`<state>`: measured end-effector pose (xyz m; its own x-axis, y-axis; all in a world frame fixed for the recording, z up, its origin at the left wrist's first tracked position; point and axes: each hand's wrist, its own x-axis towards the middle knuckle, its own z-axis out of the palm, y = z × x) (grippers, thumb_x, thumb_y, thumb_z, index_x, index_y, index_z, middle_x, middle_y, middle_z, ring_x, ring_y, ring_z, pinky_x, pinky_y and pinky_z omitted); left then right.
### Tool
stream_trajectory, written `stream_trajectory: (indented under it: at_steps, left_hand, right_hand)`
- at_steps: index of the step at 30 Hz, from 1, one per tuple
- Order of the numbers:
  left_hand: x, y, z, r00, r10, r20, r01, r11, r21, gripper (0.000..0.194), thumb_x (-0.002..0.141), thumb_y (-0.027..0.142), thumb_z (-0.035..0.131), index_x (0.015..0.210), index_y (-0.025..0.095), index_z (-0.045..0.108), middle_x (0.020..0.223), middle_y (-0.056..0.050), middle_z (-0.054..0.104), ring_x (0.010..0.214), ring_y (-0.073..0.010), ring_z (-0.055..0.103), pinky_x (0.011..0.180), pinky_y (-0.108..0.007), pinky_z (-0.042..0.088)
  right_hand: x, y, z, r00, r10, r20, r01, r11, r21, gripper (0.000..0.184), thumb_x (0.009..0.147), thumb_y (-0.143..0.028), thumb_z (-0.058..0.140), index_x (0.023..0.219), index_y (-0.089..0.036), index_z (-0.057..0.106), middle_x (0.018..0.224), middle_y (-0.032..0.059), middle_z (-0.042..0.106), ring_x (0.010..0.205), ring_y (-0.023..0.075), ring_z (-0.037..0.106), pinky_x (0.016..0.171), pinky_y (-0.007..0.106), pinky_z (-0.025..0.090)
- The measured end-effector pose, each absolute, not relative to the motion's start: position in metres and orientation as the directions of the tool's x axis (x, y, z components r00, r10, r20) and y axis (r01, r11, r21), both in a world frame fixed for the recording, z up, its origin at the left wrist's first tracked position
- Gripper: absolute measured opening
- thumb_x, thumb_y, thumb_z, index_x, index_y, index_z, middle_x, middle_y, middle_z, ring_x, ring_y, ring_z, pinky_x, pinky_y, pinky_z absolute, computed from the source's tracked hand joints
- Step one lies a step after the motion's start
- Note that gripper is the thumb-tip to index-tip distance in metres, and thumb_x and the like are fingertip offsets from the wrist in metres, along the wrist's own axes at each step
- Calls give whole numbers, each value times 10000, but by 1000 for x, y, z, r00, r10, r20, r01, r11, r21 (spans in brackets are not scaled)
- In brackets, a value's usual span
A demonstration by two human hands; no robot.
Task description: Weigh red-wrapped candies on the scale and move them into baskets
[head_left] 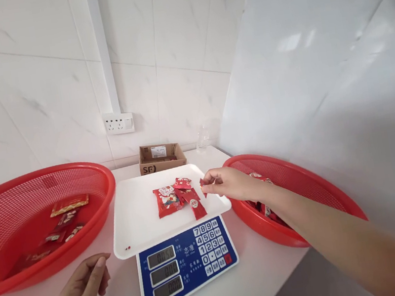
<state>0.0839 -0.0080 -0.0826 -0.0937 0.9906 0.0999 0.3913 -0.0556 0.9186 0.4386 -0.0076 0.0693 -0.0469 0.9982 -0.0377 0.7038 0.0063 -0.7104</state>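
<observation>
My right hand [222, 184] reaches over the right side of the scale's white tray [133, 213], its thumb and fingers pinched on a small red packet [202, 186]. Just left of it, several red packets lie in a heap on the tray, among them a larger square packet [168, 201] with a printed figure and a smaller packet [197, 208] at the near side. My left hand [83, 288] hovers by the tray's near-left corner, fingers curled against the thumb, with nothing visible in it. The digital scale [188, 267] has a blue panel with three displays and a keypad.
At the left, a red plastic basket [106, 197] holds several packets. Another red basket [325, 197], partly behind my right forearm, contains more. Behind the tray stands an open cardboard box [144, 168], near a clear plastic object [202, 137]. A socket [118, 123] is on the tiled wall.
</observation>
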Motion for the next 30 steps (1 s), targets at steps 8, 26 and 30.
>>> stream_trajectory:
  at_steps: [8,26,30]
  left_hand:
    - [83,-12,-74,-80,994,79,365,-44,930,459,745,651,499,913,233,591,619,31,537,569,-153,516,544,-271,432]
    - [86,-20,-59,-151,988,44,381,18,924,405,791,631,447,780,235,527,658,20,510,727,-171,537,678,-289,450]
    - [92,-22,-56,-216,970,111,350,-29,936,403,792,616,463,867,233,565,635,30,513,610,-142,501,589,-268,445]
  right_hand:
    - [395,2,54,-83,997,-9,772,58,-633,239,772,-439,632,808,-203,632,819,8,667,663,127,555,617,262,415]
    - [416,-129,-47,358,927,-110,-95,-80,-992,399,732,-596,639,816,-206,630,529,-34,458,456,80,376,430,222,273]
    - [421,-133,-50,313,924,-219,-404,-79,-911,386,696,-558,701,785,-184,668,534,-29,451,470,56,345,414,184,263]
